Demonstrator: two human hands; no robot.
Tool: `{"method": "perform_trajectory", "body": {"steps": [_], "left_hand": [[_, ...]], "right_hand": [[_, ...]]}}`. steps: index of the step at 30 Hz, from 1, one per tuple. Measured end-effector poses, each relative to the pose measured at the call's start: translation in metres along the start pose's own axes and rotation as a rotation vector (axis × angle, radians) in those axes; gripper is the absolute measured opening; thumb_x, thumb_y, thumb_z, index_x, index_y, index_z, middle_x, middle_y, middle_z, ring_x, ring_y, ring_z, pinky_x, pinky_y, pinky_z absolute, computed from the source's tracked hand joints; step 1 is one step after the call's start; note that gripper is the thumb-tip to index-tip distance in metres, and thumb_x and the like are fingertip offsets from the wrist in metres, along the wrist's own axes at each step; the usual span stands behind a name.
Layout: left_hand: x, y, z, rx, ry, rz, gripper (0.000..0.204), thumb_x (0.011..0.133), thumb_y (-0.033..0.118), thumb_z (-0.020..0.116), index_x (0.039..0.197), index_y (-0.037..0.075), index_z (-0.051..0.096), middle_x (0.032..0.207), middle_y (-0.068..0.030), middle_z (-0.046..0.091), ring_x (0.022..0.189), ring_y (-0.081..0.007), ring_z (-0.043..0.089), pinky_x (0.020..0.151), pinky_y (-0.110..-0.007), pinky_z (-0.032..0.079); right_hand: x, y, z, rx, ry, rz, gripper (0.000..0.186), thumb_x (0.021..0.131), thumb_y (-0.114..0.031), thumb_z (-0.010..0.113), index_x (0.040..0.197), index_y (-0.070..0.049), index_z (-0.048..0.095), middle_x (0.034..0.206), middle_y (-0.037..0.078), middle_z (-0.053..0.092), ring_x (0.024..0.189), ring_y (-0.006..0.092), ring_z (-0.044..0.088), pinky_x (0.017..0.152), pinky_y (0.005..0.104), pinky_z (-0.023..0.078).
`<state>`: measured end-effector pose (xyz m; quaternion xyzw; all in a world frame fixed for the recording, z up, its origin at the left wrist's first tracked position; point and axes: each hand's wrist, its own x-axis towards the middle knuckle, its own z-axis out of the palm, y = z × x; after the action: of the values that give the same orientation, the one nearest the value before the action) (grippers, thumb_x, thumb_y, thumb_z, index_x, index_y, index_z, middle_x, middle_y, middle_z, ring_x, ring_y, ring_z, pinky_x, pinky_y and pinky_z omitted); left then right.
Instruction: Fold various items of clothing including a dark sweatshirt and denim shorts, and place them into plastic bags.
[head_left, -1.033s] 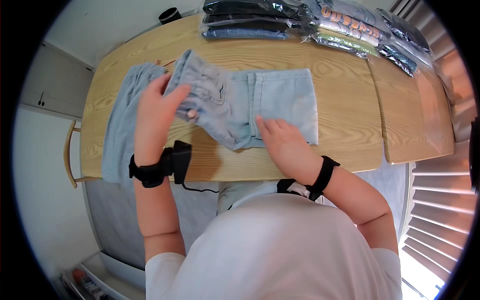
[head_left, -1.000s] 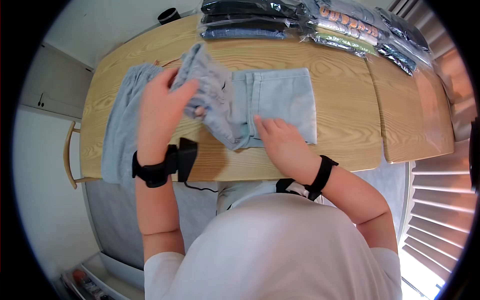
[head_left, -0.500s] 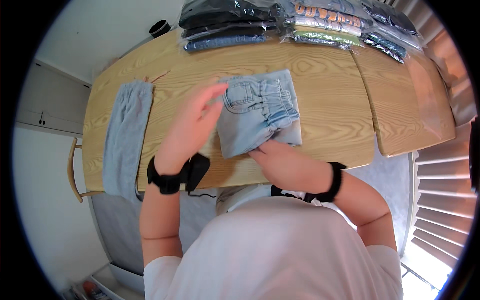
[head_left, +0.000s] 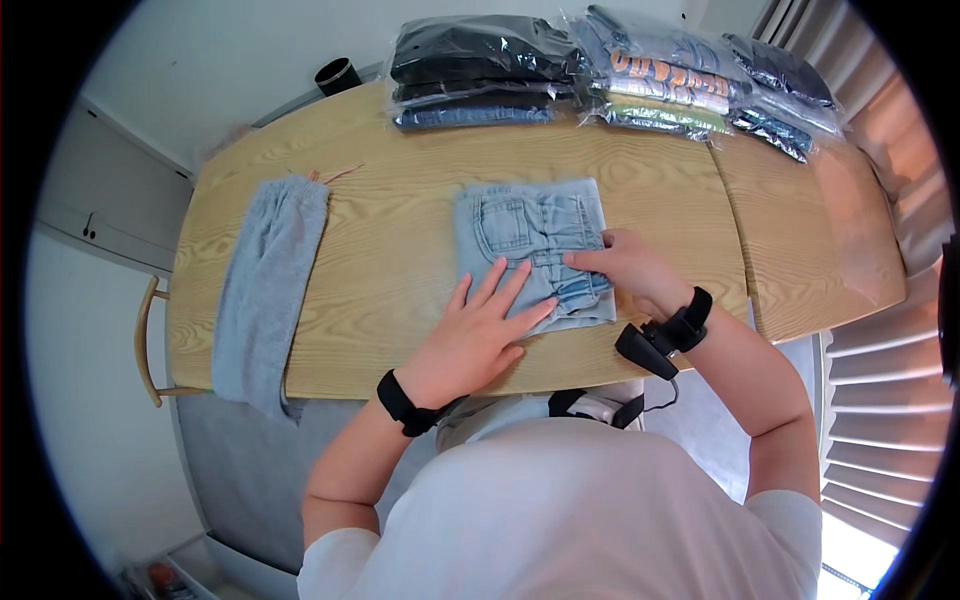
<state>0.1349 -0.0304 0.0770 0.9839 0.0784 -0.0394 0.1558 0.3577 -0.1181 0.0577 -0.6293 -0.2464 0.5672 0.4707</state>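
Light-blue jeans [head_left: 515, 220] lie folded into a square on the wooden table [head_left: 380, 200], pocket and gathered waistband facing up. My left hand [head_left: 478, 335] rests with spread fingers on the lower left of the bundle. My right hand [head_left: 630, 262] grips the right edge of the jeans between thumb and fingers. Black straps circle both wrists, with a black device on the right one. A grey folded pair of drawstring pants [head_left: 262, 290] lies apart to the left.
Several clear bags of folded clothes [head_left: 480, 55] are stacked along the back edge. A black cylinder [head_left: 338, 76] stands behind the table, a wooden chair [head_left: 148, 340] is at its left, and a pleated curtain [head_left: 880, 380] hangs on the right.
The loose part of the jeans has been folded over onto the square. My left hand has come down onto it, and my right hand has moved right to its edge.
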Motion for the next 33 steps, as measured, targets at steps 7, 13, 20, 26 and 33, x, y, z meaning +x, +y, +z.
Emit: {"method": "perform_trajectory", "body": {"steps": [7,13,20,26,33], "left_hand": [[-0.002,0.001,-0.009,-0.083,0.073,-0.005,0.074,0.076,0.015,0.069,0.140,0.026,0.033,0.149,-0.0170,0.018,0.137,-0.0389,0.016,0.105,-0.057,0.021],[0.007,-0.002,0.001,-0.016,0.036,0.023,0.075,0.075,0.013,0.069,0.140,0.027,0.032,0.149,-0.0175,0.017,0.136,-0.0396,0.019,0.103,-0.058,0.023],[0.007,-0.010,0.003,-0.078,0.067,-0.002,0.072,0.077,0.019,0.067,0.140,0.021,0.033,0.148,-0.0195,0.016,0.135,-0.0425,0.017,0.104,-0.058,0.021],[0.007,-0.010,-0.024,-0.072,0.095,-0.007,0.070,0.080,0.034,0.065,0.140,0.019,0.033,0.148,-0.0210,0.016,0.135,-0.0446,0.015,0.105,-0.057,0.019],[0.007,-0.012,-0.003,-0.011,-0.012,-0.059,0.072,0.079,0.036,0.066,0.141,0.022,0.032,0.148,-0.0208,0.015,0.135,-0.0447,0.015,0.104,-0.059,0.019]], "right_hand": [[-0.002,0.006,-0.006,0.129,0.077,-0.108,0.039,0.085,-0.008,0.061,0.117,0.008,0.046,0.105,0.014,0.061,0.089,0.0164,0.062,0.075,0.0275,0.051],[0.009,0.025,-0.025,0.158,0.106,-0.100,0.038,0.086,-0.008,0.058,0.118,0.008,0.044,0.104,0.014,0.060,0.092,0.0177,0.060,0.080,0.0286,0.049],[-0.007,0.011,-0.016,-0.109,0.258,-0.090,0.050,0.084,-0.008,0.056,0.128,0.007,0.037,0.111,0.019,0.055,0.099,0.0245,0.057,0.083,0.0325,0.048],[-0.014,0.019,-0.009,-0.939,0.401,-0.661,0.062,0.083,-0.009,0.059,0.137,0.001,0.029,0.135,0.032,0.030,0.122,0.0436,0.037,0.101,0.0405,0.035],[-0.007,0.032,0.018,-0.813,0.255,-0.517,0.058,0.088,-0.014,0.055,0.138,-0.001,0.028,0.144,0.030,0.017,0.132,0.0432,0.024,0.106,0.0381,0.028]]}}
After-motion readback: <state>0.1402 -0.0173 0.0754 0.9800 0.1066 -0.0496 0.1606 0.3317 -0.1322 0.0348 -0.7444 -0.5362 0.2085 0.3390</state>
